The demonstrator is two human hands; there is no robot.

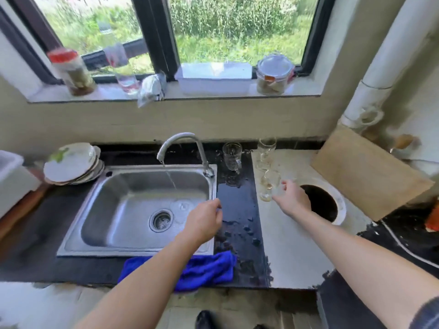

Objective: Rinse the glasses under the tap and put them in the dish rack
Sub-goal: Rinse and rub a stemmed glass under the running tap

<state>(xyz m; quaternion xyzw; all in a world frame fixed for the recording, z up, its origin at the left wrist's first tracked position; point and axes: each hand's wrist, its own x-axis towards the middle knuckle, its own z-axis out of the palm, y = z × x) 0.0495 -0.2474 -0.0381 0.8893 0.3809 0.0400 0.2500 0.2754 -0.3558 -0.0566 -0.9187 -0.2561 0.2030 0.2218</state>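
Reaching for a glass while the tap is running.
The right hand [293, 198] is curling its fingers at a clear, smooth glass [276, 186] just beyond its fingertips, though blur is hiding whether it is gripping yet. The left hand [205, 220] is hanging loosely curled and empty over the steel sink [133, 251], probably waiting to help rinse under the tap [180, 138] ahead of it.

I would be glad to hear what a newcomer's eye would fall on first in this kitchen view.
Probably the steel sink at the centre, with the curved tap running a thin stream into it. Next, the right hand reaches to a cluster of clear glasses on the pale counter right of the sink, while the left hand hovers over the sink's right rim. The bright blue cloth at the front edge also stands out.
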